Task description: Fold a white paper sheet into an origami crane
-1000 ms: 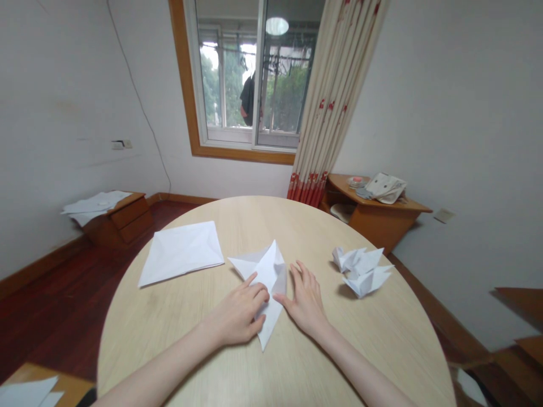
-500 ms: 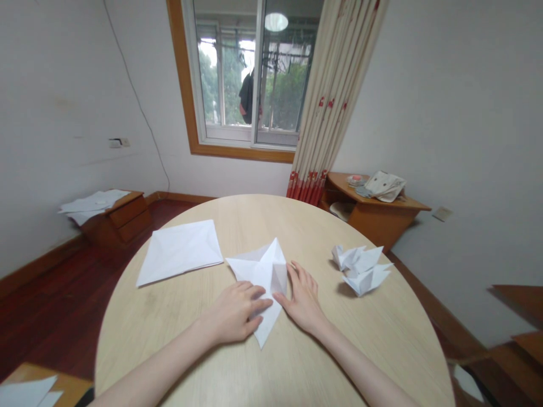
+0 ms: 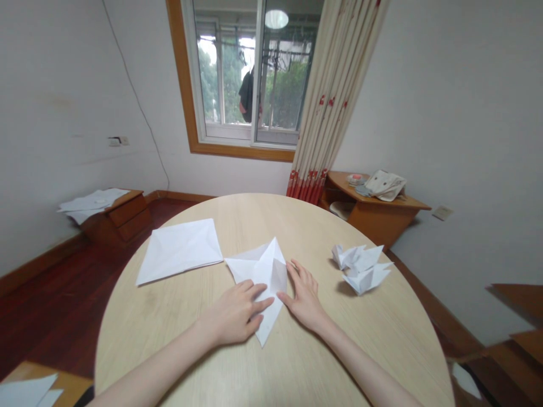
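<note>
A sheet of white paper (image 3: 265, 271), folded into a kite-like shape with a point toward me, lies in the middle of the round table (image 3: 254, 373). My left hand (image 3: 237, 312) rests on the paper's lower left part, fingers apart and pressing it flat. At the right edge of the paper is my right hand (image 3: 304, 294), its thumb and fingers spread along that edge, with the thumb tip touching it. Some creased flaps stand slightly raised near the paper's upper right.
A stack of white paper (image 3: 180, 251) lies at the table's left. Folded paper figures (image 3: 367, 277) sit on the right. Behind stand a corner cabinet (image 3: 382, 217) with a cloth bag (image 3: 385, 185) and a low drawer unit (image 3: 123, 217) with papers.
My right thumb has shifted slightly right along the paper's edge. The paper's near tip has moved a little to the right. My left hand stays almost in place.
</note>
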`<state>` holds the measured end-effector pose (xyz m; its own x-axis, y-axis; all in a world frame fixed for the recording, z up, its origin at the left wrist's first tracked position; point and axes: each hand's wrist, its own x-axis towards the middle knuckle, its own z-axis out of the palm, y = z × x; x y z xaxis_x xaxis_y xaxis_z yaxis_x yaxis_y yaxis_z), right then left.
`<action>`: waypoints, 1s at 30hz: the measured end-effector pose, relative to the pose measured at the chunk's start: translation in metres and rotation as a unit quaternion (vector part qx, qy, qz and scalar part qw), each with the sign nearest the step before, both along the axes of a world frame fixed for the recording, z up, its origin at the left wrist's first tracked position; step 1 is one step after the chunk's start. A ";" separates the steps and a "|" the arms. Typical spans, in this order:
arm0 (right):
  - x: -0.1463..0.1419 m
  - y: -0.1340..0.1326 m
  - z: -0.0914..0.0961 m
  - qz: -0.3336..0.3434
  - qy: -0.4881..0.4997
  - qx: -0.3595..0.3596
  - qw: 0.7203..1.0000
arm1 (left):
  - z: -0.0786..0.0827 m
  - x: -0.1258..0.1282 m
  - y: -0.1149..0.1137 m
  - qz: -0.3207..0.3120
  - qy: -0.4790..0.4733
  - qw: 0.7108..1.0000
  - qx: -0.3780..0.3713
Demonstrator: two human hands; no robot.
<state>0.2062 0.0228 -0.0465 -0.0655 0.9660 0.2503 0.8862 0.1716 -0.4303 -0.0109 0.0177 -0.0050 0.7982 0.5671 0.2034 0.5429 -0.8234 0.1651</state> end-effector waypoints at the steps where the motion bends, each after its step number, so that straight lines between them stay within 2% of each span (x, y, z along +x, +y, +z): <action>1: 0.000 0.000 0.000 -0.002 -0.003 -0.001 1.000 | 0.000 0.000 0.000 -0.001 0.000 1.000 -0.003; 14: -0.002 0.001 -0.002 -0.017 -0.012 -0.002 1.000 | 0.002 -0.002 0.002 -0.017 0.002 1.000 -0.021; 30: -0.002 0.001 -0.005 -0.016 -0.050 0.017 0.998 | 0.000 0.000 0.006 -0.017 0.010 1.000 0.019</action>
<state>0.2046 0.0239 -0.0512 -0.0603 0.9593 0.2760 0.9299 0.1545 -0.3337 -0.0105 0.0235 -0.0051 0.8204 0.5326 0.2082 0.5181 -0.8464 0.1235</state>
